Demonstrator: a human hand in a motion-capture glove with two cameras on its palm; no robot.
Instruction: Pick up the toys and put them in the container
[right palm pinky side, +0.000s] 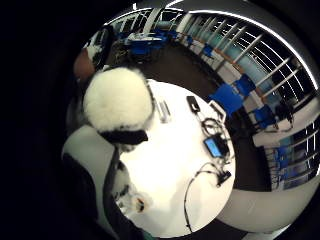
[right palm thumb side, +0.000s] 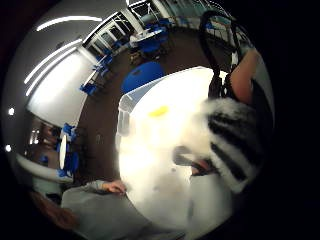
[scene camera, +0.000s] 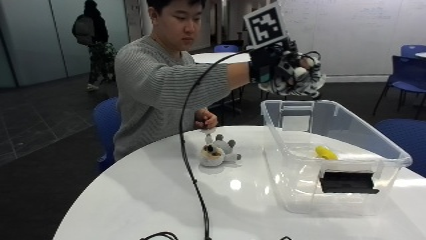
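Note:
In the outside view my gloved right hand (scene camera: 271, 62) is raised above the far end of a clear plastic container (scene camera: 293, 187) and grips a black-and-white striped plush toy (scene camera: 301, 79). The same plush fills part of both palm views, fluffy white (right palm pinky side: 119, 100) and striped (right palm thumb side: 231, 145). A small yellow toy (scene camera: 325, 152) lies on the container's floor, also seen as a yellow toy (right palm thumb side: 159, 111) in the thumb side view. A small grey-and-white plush (scene camera: 217, 151) sits on the round white table (scene camera: 146, 200), left of the container.
The person's bare left hand (scene camera: 205, 119) rests at the table's far edge. A black cable (scene camera: 192, 185) hangs from the glove and crosses the table. Several small devices and cables (right palm pinky side: 215, 145) lie on the table's other side. Blue chairs (scene camera: 406, 62) stand around.

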